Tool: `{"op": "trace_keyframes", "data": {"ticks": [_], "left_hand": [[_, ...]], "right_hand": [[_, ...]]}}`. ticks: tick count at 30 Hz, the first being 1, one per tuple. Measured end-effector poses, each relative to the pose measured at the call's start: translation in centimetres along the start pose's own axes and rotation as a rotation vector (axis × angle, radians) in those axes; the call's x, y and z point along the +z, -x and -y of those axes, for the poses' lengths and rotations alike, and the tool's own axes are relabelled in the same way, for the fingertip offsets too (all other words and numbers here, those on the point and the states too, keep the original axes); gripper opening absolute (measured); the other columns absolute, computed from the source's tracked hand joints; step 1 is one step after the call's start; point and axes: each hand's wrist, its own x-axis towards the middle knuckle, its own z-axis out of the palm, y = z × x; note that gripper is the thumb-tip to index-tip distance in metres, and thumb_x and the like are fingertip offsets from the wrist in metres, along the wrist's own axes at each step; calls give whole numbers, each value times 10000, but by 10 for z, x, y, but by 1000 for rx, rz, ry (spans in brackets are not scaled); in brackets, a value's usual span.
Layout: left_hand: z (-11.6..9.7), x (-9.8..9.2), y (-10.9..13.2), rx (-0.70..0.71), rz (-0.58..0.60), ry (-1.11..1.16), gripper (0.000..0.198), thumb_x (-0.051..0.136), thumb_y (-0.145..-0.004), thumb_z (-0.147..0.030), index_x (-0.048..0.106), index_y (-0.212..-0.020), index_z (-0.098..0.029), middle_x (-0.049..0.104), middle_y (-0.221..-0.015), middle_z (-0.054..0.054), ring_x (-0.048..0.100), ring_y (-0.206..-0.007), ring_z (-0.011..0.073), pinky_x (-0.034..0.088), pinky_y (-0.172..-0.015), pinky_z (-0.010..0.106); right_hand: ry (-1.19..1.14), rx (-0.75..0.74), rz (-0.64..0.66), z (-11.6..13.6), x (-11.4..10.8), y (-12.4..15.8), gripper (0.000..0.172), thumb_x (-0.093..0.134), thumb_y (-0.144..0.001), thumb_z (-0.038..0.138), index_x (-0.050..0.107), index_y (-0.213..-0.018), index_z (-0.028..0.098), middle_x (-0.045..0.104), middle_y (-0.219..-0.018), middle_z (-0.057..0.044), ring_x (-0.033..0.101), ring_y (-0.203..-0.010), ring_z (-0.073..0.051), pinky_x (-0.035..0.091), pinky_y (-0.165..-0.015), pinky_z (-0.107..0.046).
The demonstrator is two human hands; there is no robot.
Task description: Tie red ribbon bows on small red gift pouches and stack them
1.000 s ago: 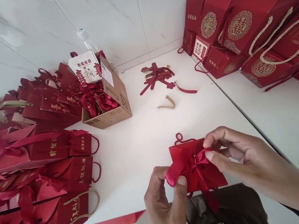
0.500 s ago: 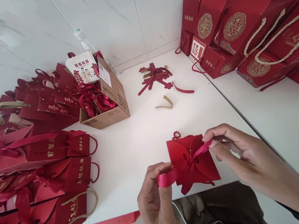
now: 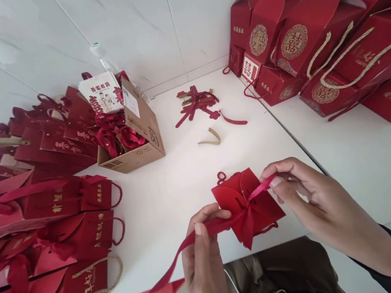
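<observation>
A small red gift box (image 3: 267, 209) with curved top flaps sits near the front edge of the white table, turned at an angle. A dark pink ribbon (image 3: 185, 244) is knotted across its top. My left hand (image 3: 203, 244), left of the box, pinches one length of the ribbon between thumb and fingers, and a long tail hangs off to the lower left. At the box's right side, my right hand (image 3: 295, 192) grips the other ribbon end between thumb and forefinger. Both lengths look drawn out from the knot. A red cord loop (image 3: 221, 177) shows behind the box.
An open cardboard box (image 3: 132, 159) holds ribbons and printed cards. Red straps (image 3: 198, 104) lie piled near the wall, with a beige strap (image 3: 211, 139) in front. Red gift boxes (image 3: 94, 232) crowd the left side, and more red boxes (image 3: 317, 48) are stacked at right.
The ribbon looped round my left fingers now stretches out flat with a long tail to the left. The gift box has turned clockwise. The view has shifted slightly.
</observation>
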Motion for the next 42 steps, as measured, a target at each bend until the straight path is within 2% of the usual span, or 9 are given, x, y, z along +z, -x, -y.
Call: {"op": "trace_keyframes", "data": {"ticks": [3, 9, 13, 16, 20, 26, 31, 35, 42], "left_hand": [[-6, 8, 5, -2, -53, -78, 343, 548, -1001, -470, 756, -1034, -199, 750, -962, 76, 670, -983, 219, 504, -933, 322], [-1, 6, 1, -81, -56, -70, 393, 546, -1013, -459, 689, -751, -205, 577, -720, 10, 551, -751, 149, 485, -750, 246], [-2, -1, -4, 47, 9, -100, 273, 592, -983, -442, 737, -1069, -226, 654, -883, 36, 591, -904, 177, 504, -860, 273], [-11, -3, -8, 69, 149, -50, 339, 563, -979, -412, 706, -1213, -212, 705, -987, 66, 627, -1010, 213, 501, -958, 332], [-24, 3, -19, -5, 137, -109, 298, 539, -1013, -381, 703, -1172, -190, 684, -764, 26, 674, -886, 194, 507, -932, 338], [-27, 23, -35, -52, 140, -439, 325, 658, -940, -464, 712, -1031, -156, 533, -508, -50, 476, -497, 120, 401, -526, 248], [-30, 31, -28, 184, 325, -743, 224, 524, -1001, -296, 735, -1018, -223, 704, -808, 35, 585, -707, 175, 446, -663, 296], [-34, 29, -23, 328, 477, -877, 164, 590, -886, -135, 702, -921, -250, 634, -715, 8, 507, -651, 188, 421, -699, 334], [-27, 24, -28, 92, 340, -620, 349, 505, -1012, -457, 716, -890, -208, 571, -690, 22, 509, -646, 171, 416, -613, 299]], "right_hand": [[-193, 133, 43, 5, 1, -1, 230, 518, -1031, 496, 613, -1026, 287, 568, -687, 40, 560, -584, -140, 476, -486, -227], [-372, 219, 8, 3, 7, -7, 266, 594, -988, 513, 632, -961, 250, 582, -730, 38, 537, -518, -112, 474, -513, -260], [-353, 260, -24, 10, 9, -7, 269, 601, -975, 522, 650, -966, 257, 563, -680, 39, 496, -527, -126, 453, -479, -248], [-302, 202, 9, 16, 7, -6, 246, 607, -974, 504, 664, -957, 264, 604, -695, 30, 547, -561, -133, 489, -488, -224], [-187, 95, 61, 17, 1, -4, 203, 608, -985, 472, 678, -991, 281, 692, -814, 12, 637, -650, -138, 532, -528, -197], [-45, -168, 169, 24, -2, -7, 134, 593, -1000, 372, 688, -1029, 283, 717, -893, -21, 676, -728, -172, 564, -604, -261], [-39, -324, 209, 33, 0, -17, 129, 553, -1023, 276, 674, -1069, 283, 714, -941, -23, 697, -793, -169, 585, -695, -284], [-25, -364, 203, 36, 1, -22, 136, 525, -1035, 265, 658, -1029, 288, 714, -934, -28, 712, -848, -196, 594, -737, -328], [128, -340, 248, 23, -3, -25, 362, 534, -1040, 365, 550, -1393, 283, 712, -1275, -52, 692, -1127, -228, 573, -948, -380]]}}
